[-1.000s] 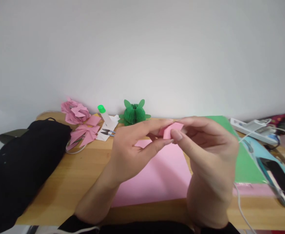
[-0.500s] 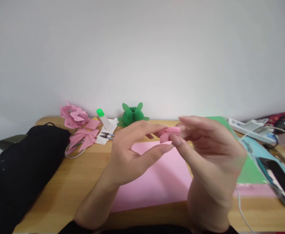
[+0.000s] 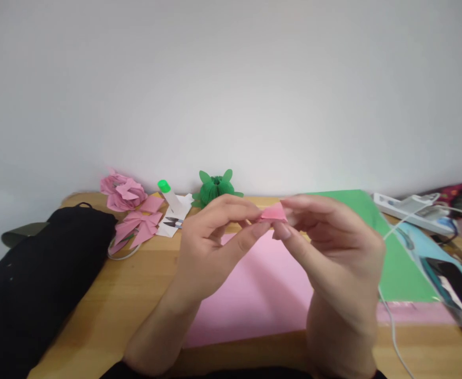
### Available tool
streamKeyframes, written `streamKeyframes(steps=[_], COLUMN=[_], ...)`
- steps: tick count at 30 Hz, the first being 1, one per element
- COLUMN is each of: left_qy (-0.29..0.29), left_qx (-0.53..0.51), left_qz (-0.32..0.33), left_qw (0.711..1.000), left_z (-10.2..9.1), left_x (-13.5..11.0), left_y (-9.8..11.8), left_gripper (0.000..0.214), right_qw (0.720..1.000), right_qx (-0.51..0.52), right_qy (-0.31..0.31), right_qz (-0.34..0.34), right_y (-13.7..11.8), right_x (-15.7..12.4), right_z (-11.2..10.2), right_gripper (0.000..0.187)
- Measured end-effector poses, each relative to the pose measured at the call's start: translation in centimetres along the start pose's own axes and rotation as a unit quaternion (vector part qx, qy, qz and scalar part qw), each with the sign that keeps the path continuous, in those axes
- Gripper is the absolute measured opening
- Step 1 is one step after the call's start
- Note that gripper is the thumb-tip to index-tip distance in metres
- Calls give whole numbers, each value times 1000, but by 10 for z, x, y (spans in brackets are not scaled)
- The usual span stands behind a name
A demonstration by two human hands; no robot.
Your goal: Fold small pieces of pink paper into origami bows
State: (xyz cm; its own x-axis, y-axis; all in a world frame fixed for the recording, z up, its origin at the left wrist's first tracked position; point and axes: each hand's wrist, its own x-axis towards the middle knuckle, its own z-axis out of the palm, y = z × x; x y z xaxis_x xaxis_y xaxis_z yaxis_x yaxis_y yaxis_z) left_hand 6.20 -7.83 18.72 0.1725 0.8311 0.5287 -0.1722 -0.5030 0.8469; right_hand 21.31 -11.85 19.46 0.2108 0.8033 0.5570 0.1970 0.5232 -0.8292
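A small folded piece of pink paper is held up between both hands, over the table. My left hand pinches its left end between thumb and fingers. On the other side, my right hand grips it with the thumb at the lower edge and the fingers behind. The fingertips partly cover the piece. Below the hands lies a flat pink sheet, partly hidden by my wrists.
Along the wall stand a pink paper flower, a pink paper bow, a glue stick, small scissors and a green paper figure. Black cloth lies left; green sheets, a power strip and a phone right.
The pink piece has been turned and now shows a flatter, wedge-like face. My left thumb has risen to press against it, and my right hand has shifted slightly left.
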Motion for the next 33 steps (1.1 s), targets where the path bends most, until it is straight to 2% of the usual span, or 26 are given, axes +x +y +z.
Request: streamKeyframes(steps=[2,6,11,15,23,29,33], left_qy=[-23,-39,-55,-66,-64,-18,39], left_qx=[-14,-76,-64,-63,-59,-56,-36], left_qz=[-23,1,-2,-3,6,21,52], left_qw=[999,996,996,996,996,998,997], left_z=[-1,-3,-5,-6,-7,-3,0], left_x=[1,2,2,2,1,-2,-3], left_y=[-1,-5,-7,-5,2,1,0], left_gripper=[4,14,16,20,13,13,13], right_qw=[1000,999,994,993,994,999,1000], right_qx=[-5,1,30,48,75,42,-10], right_qy=[1,-44,-91,-95,-78,-30,-22], right_qz=[-6,-24,-52,-58,-29,-12,-20], right_y=[1,0,-2,-1,-4,-6,-7], right_x=[0,2,6,5,1,-1,-3], right_z=[-1,-5,-8,-7,-4,-2,-1], right_gripper=[34,34,33,33,40,32,13])
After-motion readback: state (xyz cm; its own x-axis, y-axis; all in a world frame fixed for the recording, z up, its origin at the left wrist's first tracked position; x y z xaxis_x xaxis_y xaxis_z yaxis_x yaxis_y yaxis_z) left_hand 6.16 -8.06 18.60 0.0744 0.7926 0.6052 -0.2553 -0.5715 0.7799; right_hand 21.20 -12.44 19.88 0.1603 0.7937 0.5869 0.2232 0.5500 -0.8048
